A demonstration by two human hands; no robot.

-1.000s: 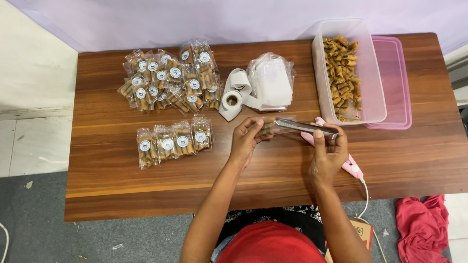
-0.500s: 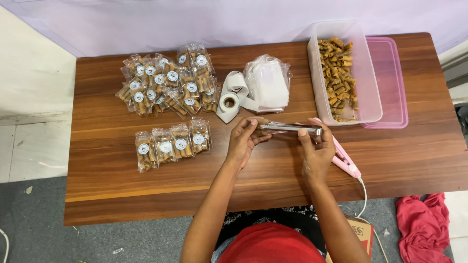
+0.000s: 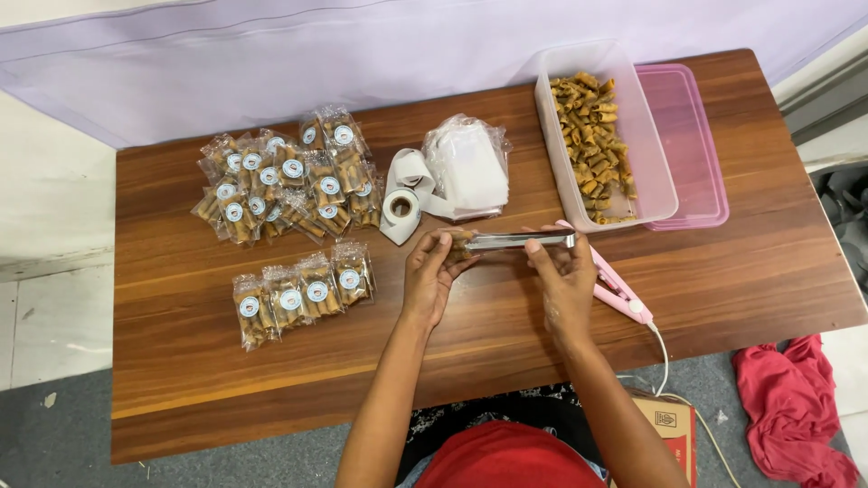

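Holding tongs level at mid-frame

We grip metal tongs [image 3: 522,240] between both hands: our left hand [image 3: 429,276] is closed around a small packet [image 3: 458,246] at their left tip, our right hand [image 3: 562,276] pinches their right end. Compared with half a second ago, the tongs sit flatter and our hands slightly lower. The pink sealer [image 3: 615,291] lies just right of them, the snack tub [image 3: 601,136] at upper right, filled packs [image 3: 287,185] at left.
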